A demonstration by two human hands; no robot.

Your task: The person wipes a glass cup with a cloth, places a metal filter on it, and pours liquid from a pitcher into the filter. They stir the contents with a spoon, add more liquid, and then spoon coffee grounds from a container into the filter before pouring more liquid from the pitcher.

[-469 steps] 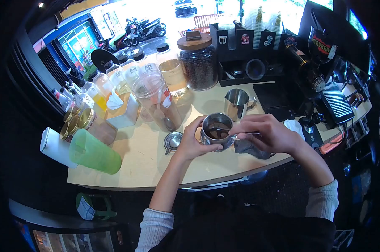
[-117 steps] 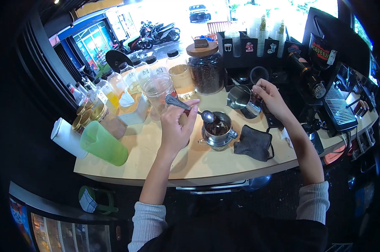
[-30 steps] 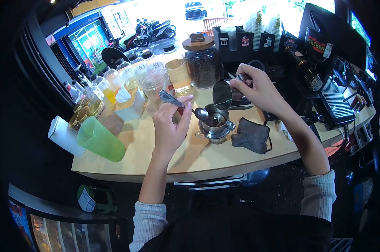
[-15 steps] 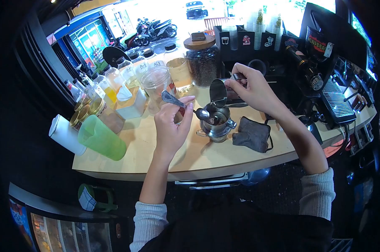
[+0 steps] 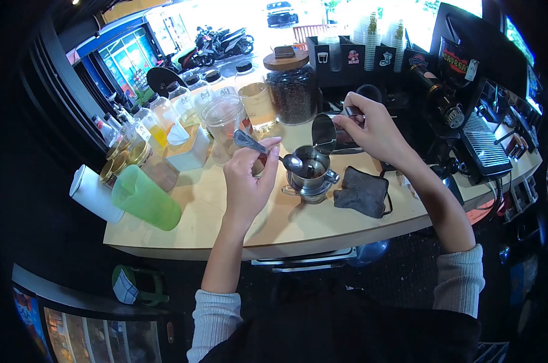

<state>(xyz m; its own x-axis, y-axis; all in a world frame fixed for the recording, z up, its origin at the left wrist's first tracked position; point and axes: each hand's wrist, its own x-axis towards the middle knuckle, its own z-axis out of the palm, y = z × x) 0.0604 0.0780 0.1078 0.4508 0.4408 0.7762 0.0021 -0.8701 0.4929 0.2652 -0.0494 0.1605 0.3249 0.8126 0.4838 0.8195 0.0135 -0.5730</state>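
My left hand is closed on a metal spoon, whose bowl is at the left rim of a metal drip coffee filter. The filter sits on top of a cup on the counter, with dark contents inside. My right hand grips the handle of a metal pitcher, tilted with its mouth toward the filter. A thin stream seems to run from its lip. A dark grey cloth pouch lies just right of the cup.
On the wooden counter, a green plastic jug and white tumbler stand at left. Behind are a tissue box, several bottles and a coffee bean jar. A grinder and espresso machine stand at right.
The right hand and pitcher have shifted slightly right, so the pitcher's mouth sits a little farther from the filter's left side. The left hand with the spoon is almost unmoved.
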